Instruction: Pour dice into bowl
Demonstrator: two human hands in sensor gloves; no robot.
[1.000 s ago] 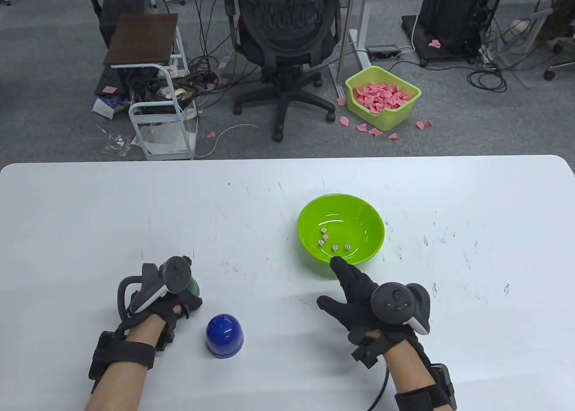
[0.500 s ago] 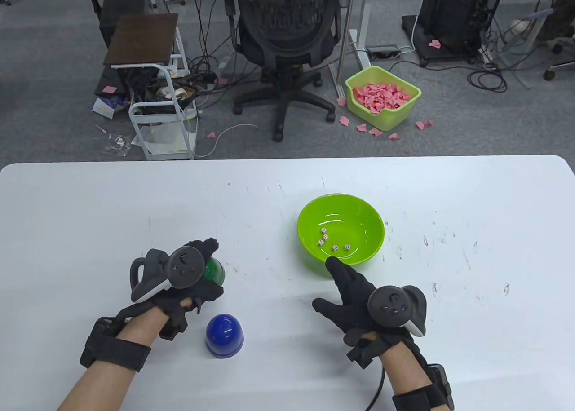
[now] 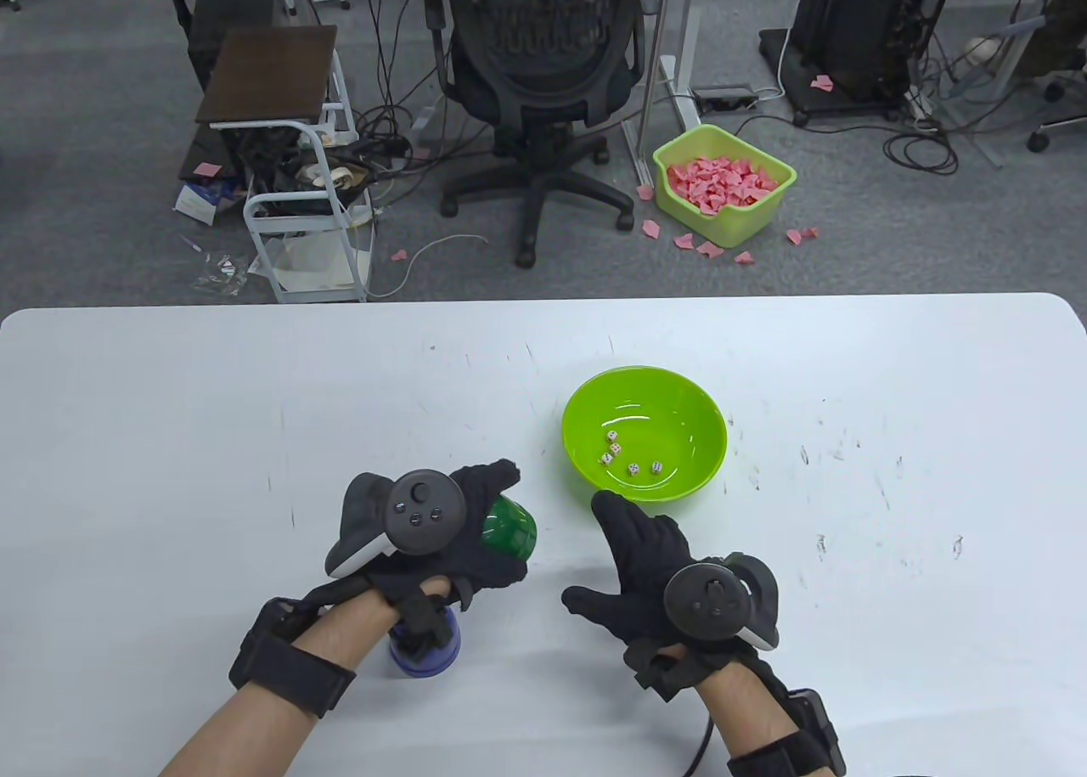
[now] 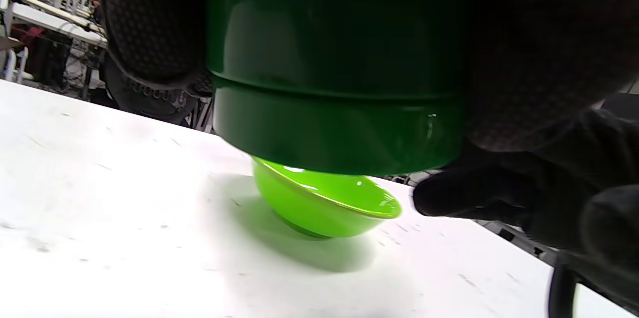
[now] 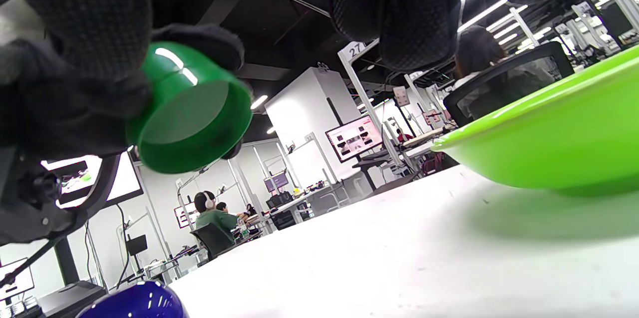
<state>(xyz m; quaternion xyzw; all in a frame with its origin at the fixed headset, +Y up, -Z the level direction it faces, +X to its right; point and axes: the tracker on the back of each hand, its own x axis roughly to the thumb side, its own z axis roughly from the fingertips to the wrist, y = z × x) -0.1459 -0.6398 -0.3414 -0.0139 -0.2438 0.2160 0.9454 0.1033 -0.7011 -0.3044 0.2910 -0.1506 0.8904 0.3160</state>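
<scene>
My left hand (image 3: 475,526) grips a dark green dice cup (image 3: 509,532) and holds it above the table, tilted with its mouth toward the lime green bowl (image 3: 705,429). The cup fills the left wrist view (image 4: 334,68) and shows in the right wrist view (image 5: 192,108), where its inside looks plain green. Several white dice (image 3: 630,458) lie in the bowl. My right hand (image 3: 633,548) rests open on the table just in front of the bowl, holding nothing, a fingertip (image 3: 605,502) near the rim.
A blue dice cup (image 3: 425,651) stands mouth down under my left wrist; it also shows in the right wrist view (image 5: 135,303). The white table (image 3: 170,403) spreads left and right. Beyond its far edge are an office chair (image 3: 543,72) and a bin of pink paper (image 3: 722,182).
My left hand lifted the green cup and carried it right toward the bowl, tilting it, now over the blue cup. My right hand slid slightly left and back.
</scene>
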